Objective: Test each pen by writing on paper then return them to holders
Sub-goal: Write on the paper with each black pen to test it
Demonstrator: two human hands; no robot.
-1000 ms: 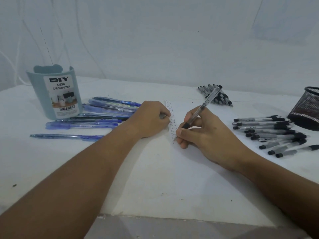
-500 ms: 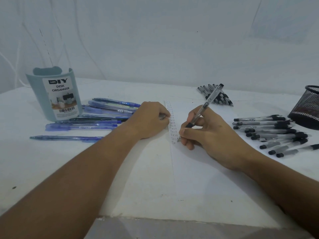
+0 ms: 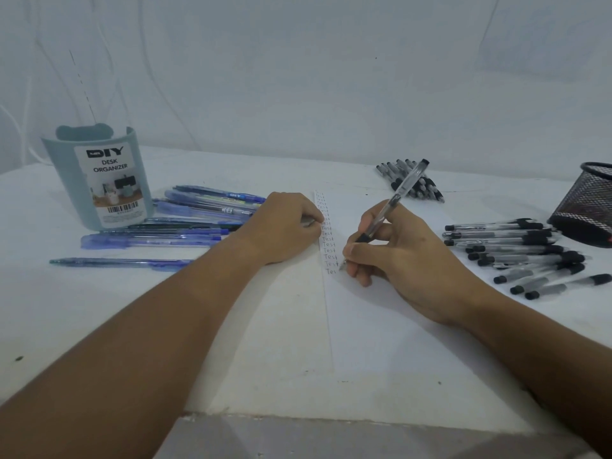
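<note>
Now right hand (image 3: pixel 407 260) fingers (image 3: pixel 359 250) pinch pen (image 3: pixel 394 202) above paper (image 3: pixel 381 326).

The blue holder (image 3: pixel 99 180) label reads "DIY DESK ORGANIZER"; the paper (image 3: pixel 381 326) bears repeated "Test".

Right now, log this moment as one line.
right hand: writing with clear black-capped pen | left hand: steadying white paper sheet | last word: unfinished

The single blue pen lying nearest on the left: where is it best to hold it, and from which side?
Likely best taken at mid-barrel, from above. The blue pen lies flat and crosswise on the table, apart from the blue pile, so fingers have room on both sides. The left hand is closest to it.
</note>
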